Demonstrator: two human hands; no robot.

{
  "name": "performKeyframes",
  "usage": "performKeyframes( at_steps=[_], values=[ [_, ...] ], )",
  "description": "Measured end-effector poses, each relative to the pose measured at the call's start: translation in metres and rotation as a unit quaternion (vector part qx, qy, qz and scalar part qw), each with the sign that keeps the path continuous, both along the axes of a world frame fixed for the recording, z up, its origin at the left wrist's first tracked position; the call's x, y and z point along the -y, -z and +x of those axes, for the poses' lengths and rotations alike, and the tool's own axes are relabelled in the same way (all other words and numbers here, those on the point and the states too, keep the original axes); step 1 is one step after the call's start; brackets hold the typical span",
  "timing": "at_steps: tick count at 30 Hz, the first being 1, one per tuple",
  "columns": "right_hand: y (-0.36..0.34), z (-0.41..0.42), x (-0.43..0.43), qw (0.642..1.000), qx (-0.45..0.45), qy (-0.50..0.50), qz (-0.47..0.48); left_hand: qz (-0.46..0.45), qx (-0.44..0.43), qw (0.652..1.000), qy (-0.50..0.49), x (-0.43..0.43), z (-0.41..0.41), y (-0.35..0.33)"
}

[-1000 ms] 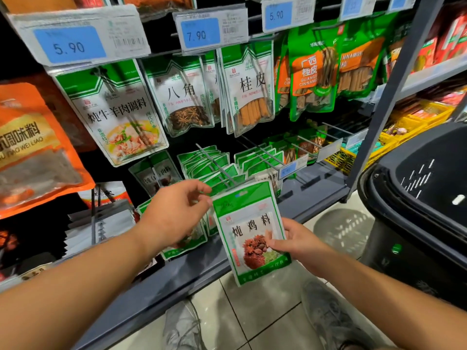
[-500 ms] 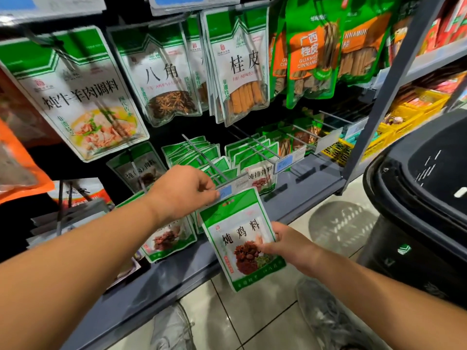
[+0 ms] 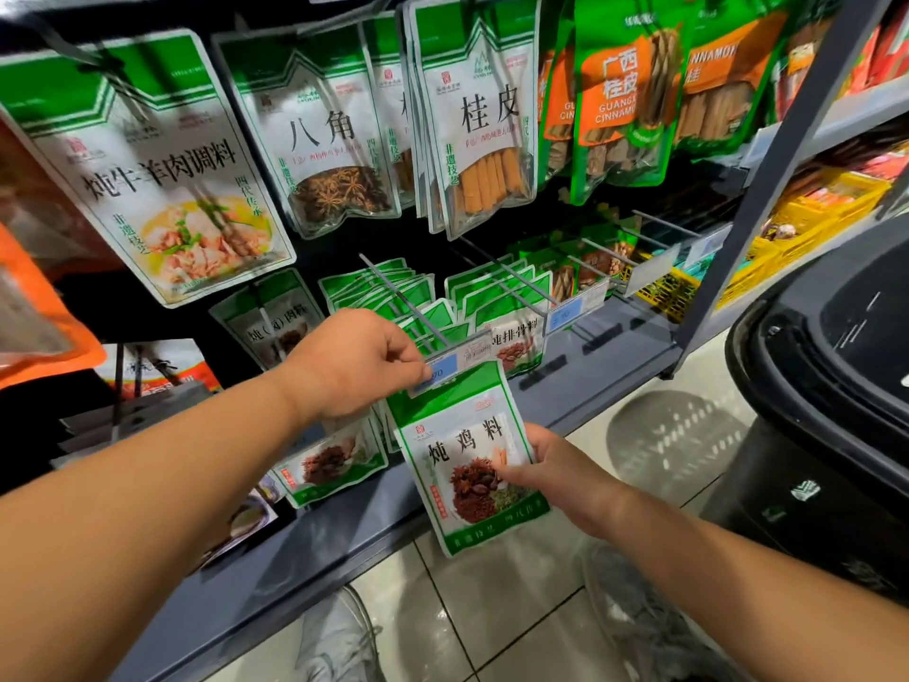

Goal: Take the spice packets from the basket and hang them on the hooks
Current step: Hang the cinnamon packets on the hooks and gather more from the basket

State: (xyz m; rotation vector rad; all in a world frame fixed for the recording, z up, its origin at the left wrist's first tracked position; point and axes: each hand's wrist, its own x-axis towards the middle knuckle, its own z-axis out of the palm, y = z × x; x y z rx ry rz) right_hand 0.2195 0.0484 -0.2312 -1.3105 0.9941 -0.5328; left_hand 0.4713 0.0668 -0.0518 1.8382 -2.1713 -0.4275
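Head camera, nearest first: the right hand (image 3: pixel 556 477) pinches the side edge of a flat green-and-white plastic spice packet (image 3: pixel 467 460), its top just under the hook row. Beyond, the left hand (image 3: pixel 354 361) pinches the clear plastic price tag (image 3: pixel 452 366) at the tip of a thin grey wire hook (image 3: pixel 403 300). Hanging looks to be underway; next, I'd judge, the packet's top hole must find that tip. Off right sits the black plastic basket (image 3: pixel 836 347).

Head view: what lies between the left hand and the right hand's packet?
In head view, a price tag pinched by the left hand overlaps the packet top.
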Motion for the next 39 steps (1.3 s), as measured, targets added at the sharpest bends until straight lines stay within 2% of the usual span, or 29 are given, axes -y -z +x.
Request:
performKeyframes(
  at_steps=[13,19,30,39],
  values=[
    [-0.003,0.012,0.001,1.000,0.015,-0.006,0.017,0.014,-0.018,1.000,-0.005,0.001,0.002,0.001],
    [-0.010,0.013,0.006,0.998,0.017,0.065,0.011,0.023,-0.018,1.000,-0.005,0.002,0.002,0.005],
    [-0.009,0.001,0.002,1.000,-0.015,0.000,0.000,0.021,-0.043,0.999,0.007,0.001,0.008,0.010],
    [-0.011,-0.006,0.002,0.999,0.010,0.046,0.023,0.008,-0.038,0.999,0.001,-0.002,0.007,0.012]
  ],
)
